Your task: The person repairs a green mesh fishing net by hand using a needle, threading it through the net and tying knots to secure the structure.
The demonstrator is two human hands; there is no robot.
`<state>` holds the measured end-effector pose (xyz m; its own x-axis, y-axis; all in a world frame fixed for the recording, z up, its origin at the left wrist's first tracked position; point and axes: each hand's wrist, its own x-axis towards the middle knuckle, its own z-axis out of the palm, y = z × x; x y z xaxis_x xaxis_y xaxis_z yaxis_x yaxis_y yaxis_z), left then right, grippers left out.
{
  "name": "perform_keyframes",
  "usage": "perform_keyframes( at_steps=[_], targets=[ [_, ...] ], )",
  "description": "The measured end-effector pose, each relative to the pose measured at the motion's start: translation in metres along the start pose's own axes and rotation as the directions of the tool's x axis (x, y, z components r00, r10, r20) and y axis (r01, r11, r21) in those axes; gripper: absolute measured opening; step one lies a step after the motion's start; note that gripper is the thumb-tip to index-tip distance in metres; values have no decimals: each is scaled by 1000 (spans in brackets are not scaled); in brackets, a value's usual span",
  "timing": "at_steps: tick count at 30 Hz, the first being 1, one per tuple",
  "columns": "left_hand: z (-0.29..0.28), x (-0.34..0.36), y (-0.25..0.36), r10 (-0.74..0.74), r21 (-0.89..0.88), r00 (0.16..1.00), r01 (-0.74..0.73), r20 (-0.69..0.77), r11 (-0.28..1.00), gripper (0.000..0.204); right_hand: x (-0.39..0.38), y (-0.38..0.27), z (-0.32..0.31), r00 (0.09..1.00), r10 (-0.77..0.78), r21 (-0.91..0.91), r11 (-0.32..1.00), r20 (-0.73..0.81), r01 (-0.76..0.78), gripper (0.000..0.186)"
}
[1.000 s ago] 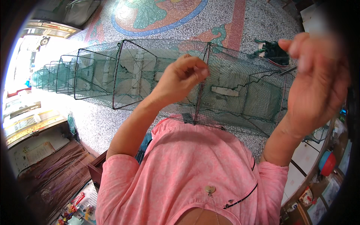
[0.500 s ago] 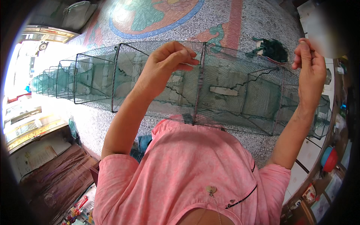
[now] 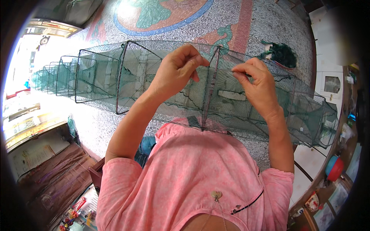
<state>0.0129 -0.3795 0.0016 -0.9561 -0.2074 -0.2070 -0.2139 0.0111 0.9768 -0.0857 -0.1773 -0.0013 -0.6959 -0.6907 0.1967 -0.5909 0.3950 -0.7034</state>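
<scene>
Apparently netting (image 3: pixel 189 98) work: left hand (image 3: pixel 182 66), right hand (image 3: pixel 257 85) loosely pinched, flanking frame bar (image 3: pixel 210 86); hold unclear; next likely needs steady pinch.

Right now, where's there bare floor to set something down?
Free: speckled floor beyond the dark green bundle, between the reddish stripe and white cabinets; also between the net and brown surface. Crowded: along the net, and around the red-and-blue bowl.

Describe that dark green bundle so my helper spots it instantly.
Find the long netted cage across the speckled floor. Beyond its far side, up and right of the right hand, lies the dark green bundle. It is a compact tangle; the cage is sheer mesh on frames.
</scene>
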Motion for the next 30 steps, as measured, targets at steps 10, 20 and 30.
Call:
perform_keyframes(
  at_steps=[10,20,30],
  targets=[
    [0,1,-8,3,62,999,-5,33,998,15,-1,8,14,997,80,137,987,4,-79,7],
    [-9,4,-11,-102,-215,983,68,-152,974,16,14,-21,50,991,-41,235,969,-130,71,16],
    [5,-5,-2,4,-99,993,-16,-122,995,12,46,-53,18,924,-281,309,882,-257,355,10]
  ],
)
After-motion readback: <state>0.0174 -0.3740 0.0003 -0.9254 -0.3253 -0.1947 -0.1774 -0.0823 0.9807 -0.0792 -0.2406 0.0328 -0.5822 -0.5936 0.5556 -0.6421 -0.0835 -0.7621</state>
